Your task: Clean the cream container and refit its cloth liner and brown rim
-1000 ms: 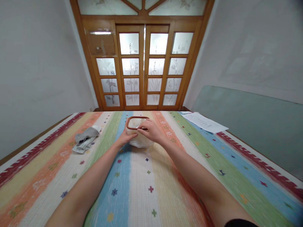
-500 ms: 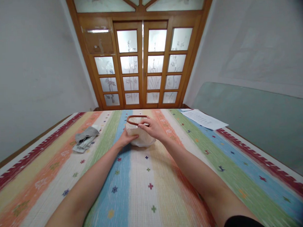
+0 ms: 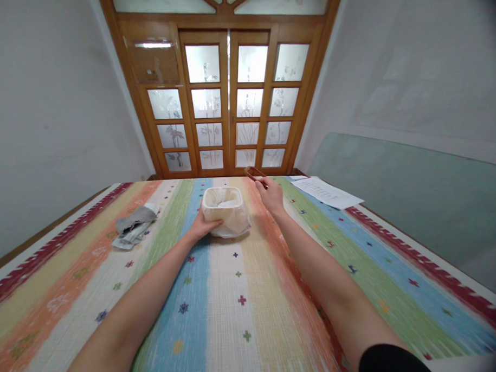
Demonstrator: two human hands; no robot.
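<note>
A small white container lined with a thin translucent bag stands on the striped tablecloth, its rounded square opening facing up. My left hand grips its left side, thumb across the front. To the right of the container and apart from it, my right hand is raised, its fingers closed on a brown ring-shaped frame, which is tilted. Part of the frame is hidden by the fingers.
A crumpled grey cloth with clear plastic packaging lies on the left. White printed paper rests near the table's right edge. Wooden doors with glass panes stand beyond the tablecloth.
My right hand has lifted the brown frame off the container's top and moved it up and right, baring the white rim. My left hand still holds the container. The view has shifted slightly.
</note>
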